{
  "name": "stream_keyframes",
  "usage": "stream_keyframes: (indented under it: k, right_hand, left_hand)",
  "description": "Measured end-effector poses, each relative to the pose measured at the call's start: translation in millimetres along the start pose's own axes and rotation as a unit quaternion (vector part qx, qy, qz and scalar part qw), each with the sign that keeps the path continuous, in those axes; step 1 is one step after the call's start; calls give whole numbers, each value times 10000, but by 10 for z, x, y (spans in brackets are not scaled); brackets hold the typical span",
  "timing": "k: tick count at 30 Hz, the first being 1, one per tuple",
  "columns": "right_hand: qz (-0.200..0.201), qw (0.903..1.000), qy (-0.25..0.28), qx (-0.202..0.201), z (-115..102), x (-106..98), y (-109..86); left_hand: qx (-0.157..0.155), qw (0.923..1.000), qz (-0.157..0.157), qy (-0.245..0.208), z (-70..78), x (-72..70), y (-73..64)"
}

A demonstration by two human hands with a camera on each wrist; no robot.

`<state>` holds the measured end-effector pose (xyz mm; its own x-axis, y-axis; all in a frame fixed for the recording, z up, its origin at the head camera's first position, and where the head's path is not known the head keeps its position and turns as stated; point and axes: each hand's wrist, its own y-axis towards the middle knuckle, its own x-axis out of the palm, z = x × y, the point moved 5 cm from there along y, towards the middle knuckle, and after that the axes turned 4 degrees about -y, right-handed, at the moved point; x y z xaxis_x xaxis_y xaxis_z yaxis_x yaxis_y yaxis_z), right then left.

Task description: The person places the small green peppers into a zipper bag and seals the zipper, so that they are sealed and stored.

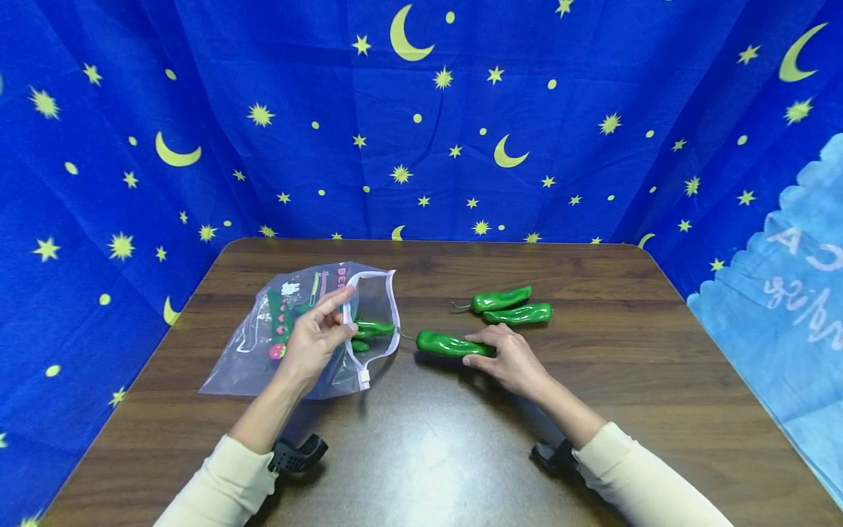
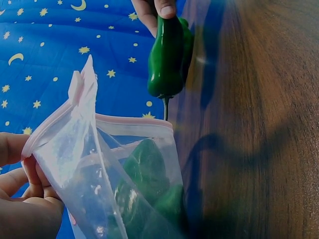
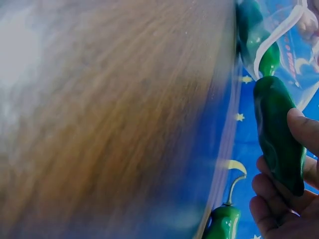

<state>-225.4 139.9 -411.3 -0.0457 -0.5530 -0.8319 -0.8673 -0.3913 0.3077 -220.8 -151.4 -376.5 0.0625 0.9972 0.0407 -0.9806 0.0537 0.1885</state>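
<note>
A clear zip bag (image 1: 253, 366) with printed hearts and a white slider lies on its side, mouth gaping to the right. My left hand (image 1: 309, 344) pinches the upper layer of its rim between thumb and fingers. Green peppers (image 2: 144, 184) show through the plastic inside. My right hand (image 1: 514, 359) grips another green pepper (image 1: 451, 344) by its tip end, holding it above the table. That pepper's thin stem points left, right at the bag's opening. In the right wrist view, the held pepper (image 3: 279, 129) overlaps the bag's edge.
Two more green peppers (image 1: 520, 313) lie side by side on the brown wooden table (image 1: 612, 351), behind the right hand. A blue curtain (image 1: 461, 95) with yellow moons and stars surrounds the back and sides. Light blue cloth (image 1: 790, 293) hangs at the right.
</note>
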Motion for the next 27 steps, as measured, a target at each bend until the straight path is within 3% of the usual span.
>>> stream_keyframes:
  k: [27]
  right_hand:
    - [69, 9994, 149, -299, -177, 101, 113]
  left_hand:
    - [65, 10000, -46, -44, -13, 12, 2]
